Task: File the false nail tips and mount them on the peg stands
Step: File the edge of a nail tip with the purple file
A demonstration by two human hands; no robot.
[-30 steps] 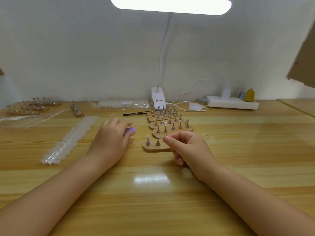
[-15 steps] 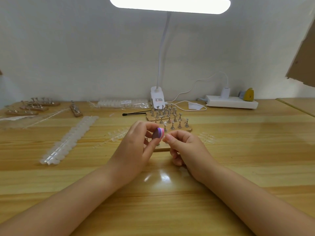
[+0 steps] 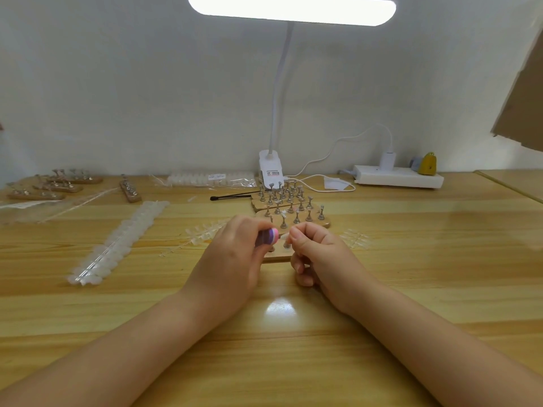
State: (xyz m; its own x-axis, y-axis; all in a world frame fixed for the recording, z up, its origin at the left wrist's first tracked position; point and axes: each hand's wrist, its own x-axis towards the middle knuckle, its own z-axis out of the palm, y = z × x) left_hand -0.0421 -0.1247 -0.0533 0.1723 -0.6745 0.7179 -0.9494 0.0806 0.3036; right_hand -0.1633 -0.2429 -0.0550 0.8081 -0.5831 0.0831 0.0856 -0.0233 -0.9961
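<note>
My left hand (image 3: 232, 259) grips a small purple-and-pink nail file (image 3: 269, 237) at the table's middle. Its tip points at my right hand (image 3: 318, 258), which pinches a tiny clear nail tip (image 3: 285, 238) between thumb and forefinger. The two hands almost touch. Just behind and partly under them lies a wooden peg stand (image 3: 276, 255) with metal pegs. More peg stands (image 3: 289, 208) with several bare pegs stand behind it. A long strip of clear nail tips (image 3: 117, 245) lies to the left.
A clip lamp base (image 3: 271, 171) and its cable stand at the back, with a white power strip (image 3: 398, 177) to the right. Black tweezers (image 3: 230, 197), a bag of tips (image 3: 211, 179) and further peg stands (image 3: 55, 185) lie at the back left. Loose tip strips (image 3: 355, 237) flank my hands.
My left hand has lifted the file off the table and brought it right, up to the nail tip pinched in my right hand. My right hand has barely moved.
</note>
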